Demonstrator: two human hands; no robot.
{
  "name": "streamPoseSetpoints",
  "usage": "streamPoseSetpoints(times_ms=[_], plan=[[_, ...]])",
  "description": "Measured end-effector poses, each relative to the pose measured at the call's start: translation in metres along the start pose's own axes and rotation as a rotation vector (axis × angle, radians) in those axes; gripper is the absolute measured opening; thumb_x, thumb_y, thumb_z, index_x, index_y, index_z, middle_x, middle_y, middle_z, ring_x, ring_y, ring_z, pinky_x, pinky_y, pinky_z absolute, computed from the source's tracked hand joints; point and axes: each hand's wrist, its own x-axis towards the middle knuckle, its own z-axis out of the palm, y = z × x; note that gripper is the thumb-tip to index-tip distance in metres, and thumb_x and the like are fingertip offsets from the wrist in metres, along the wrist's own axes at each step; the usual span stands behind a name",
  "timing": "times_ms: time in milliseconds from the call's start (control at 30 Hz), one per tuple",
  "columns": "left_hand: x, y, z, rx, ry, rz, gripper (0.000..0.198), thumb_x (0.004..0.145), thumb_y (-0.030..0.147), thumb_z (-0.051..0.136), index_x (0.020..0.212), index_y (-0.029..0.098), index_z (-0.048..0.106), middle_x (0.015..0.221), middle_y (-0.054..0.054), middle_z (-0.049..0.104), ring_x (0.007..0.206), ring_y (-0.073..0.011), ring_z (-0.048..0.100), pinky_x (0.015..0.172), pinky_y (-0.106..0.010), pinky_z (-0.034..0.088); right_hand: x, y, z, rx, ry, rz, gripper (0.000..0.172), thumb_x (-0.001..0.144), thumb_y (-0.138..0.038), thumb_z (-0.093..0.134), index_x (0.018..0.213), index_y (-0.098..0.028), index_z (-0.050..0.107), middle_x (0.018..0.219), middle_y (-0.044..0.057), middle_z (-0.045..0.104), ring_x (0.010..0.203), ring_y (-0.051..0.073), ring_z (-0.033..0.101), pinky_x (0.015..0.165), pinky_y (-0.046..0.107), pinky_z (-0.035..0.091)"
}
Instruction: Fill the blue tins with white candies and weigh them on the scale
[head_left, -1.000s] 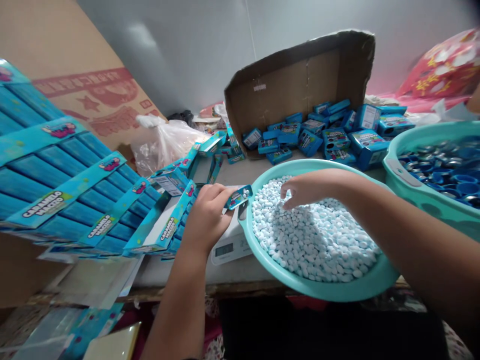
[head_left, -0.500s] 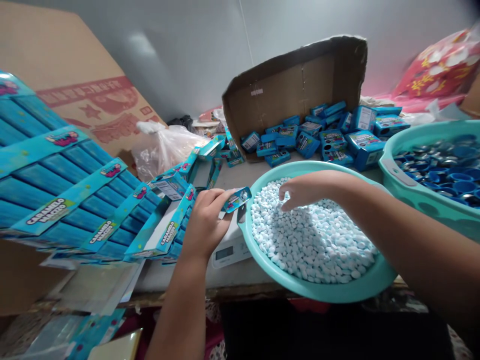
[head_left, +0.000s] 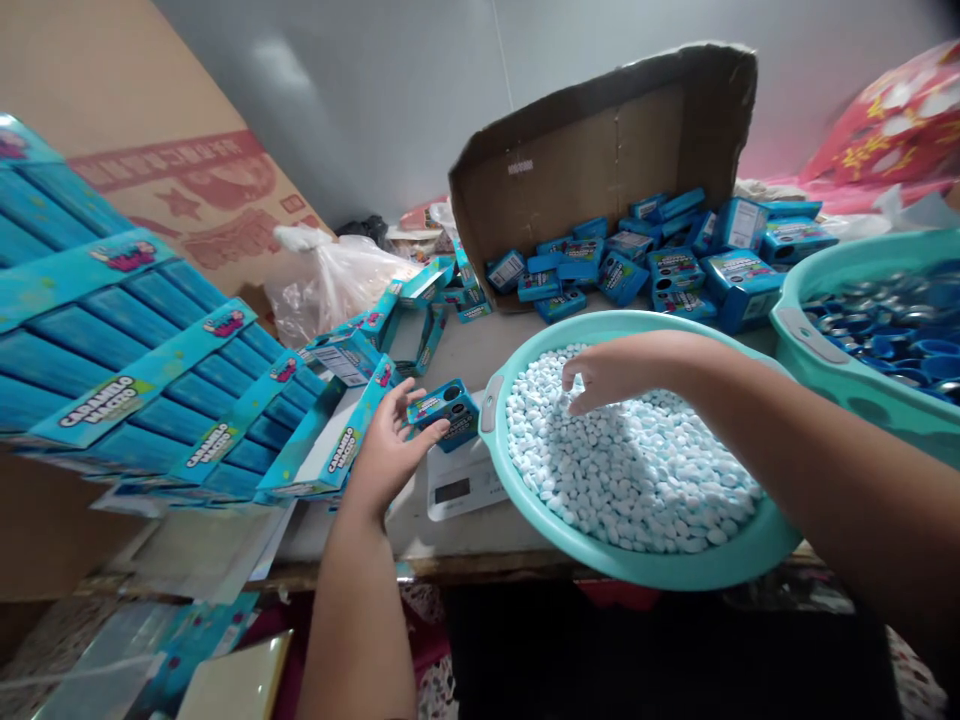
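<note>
The small blue box (head_left: 459,408), just left of the turquoise basin (head_left: 592,566), is what has changed: it was pinched and tilted at the basin's rim half a second ago, and now it appears to sit on the white scale (head_left: 484,487) on that side. The left hand (head_left: 386,440) has loosened — fingers spread at the box's left end, thumb in front of it — though whether skin still touches it I cannot tell. My reading is that the scale now bears the box rather than the hand; the display is unreadable.

The right hand (head_left: 611,370) has stayed over the white pellets (head_left: 637,490) inside the basin, thumb and fingers curled at their surface — whether they pinch any is hidden.

Beyond the basin, more blue boxes (head_left: 622,275) lie before an open carton (head_left: 585,165); to its left lean filled display trays (head_left: 150,330); to its right stands a second basin (head_left: 885,410).
</note>
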Motion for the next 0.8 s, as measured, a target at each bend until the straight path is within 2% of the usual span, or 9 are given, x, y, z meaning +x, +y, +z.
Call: streamPoseSetpoints(times_ms=[133,267,367,567,800], plan=[[-0.004,-0.006,0.0,-0.154,0.133,0.079,0.075,0.077,0.05,0.079,0.14,0.02,0.052,0.149,-0.019,0.054,0.141,-0.0317,0.052,0.116,-0.049,0.045,0.0,-0.002,0.002,-0.013,-0.019,-0.002,0.053,0.082,-0.054,0.071,0.127,-0.026,0.069,0.121,0.005,0.072,0.096,0.025,0.065,0.071,0.032,0.041],[-0.007,-0.009,0.001,-0.12,0.187,0.077,0.066,0.082,0.051,0.075,0.136,0.019,0.056,0.146,-0.018,0.058,0.14,-0.0306,0.053,0.118,-0.048,0.043,-0.001,-0.005,0.001,-0.026,-0.045,0.003,0.044,0.078,-0.049,0.077,0.116,-0.028,0.074,0.117,0.004,0.072,0.095,0.024,0.064,0.072,0.032,0.04],[-0.007,-0.01,0.003,-0.116,0.213,0.064,0.063,0.086,0.055,0.07,0.136,0.019,0.057,0.146,-0.018,0.059,0.139,-0.03,0.054,0.117,-0.047,0.044,-0.003,-0.008,0.001,-0.032,-0.059,0.022,0.045,0.076,-0.045,0.078,0.117,-0.027,0.073,0.113,0.004,0.072,0.089,0.023,0.063,0.068,0.032,0.038],[-0.004,-0.006,0.004,-0.224,0.317,0.083,0.06,0.089,0.062,0.062,0.13,0.018,0.063,0.134,-0.018,0.067,0.128,-0.0291,0.063,0.103,-0.042,0.055,-0.004,-0.009,0.001,-0.041,-0.09,0.039,0.034,0.074,-0.038,0.079,0.105,-0.025,0.075,0.098,0.003,0.073,0.079,0.019,0.061,0.065,0.031,0.035],[-0.001,0.005,0.005,-0.236,0.363,0.171,0.053,0.09,0.056,0.063,0.126,0.017,0.066,0.124,-0.015,0.071,0.119,-0.0269,0.068,0.099,-0.039,0.057,-0.001,-0.007,0.002,-0.037,-0.094,0.041,0.033,0.075,-0.037,0.079,0.106,-0.024,0.077,0.096,0.002,0.074,0.079,0.02,0.063,0.065,0.032,0.038]])
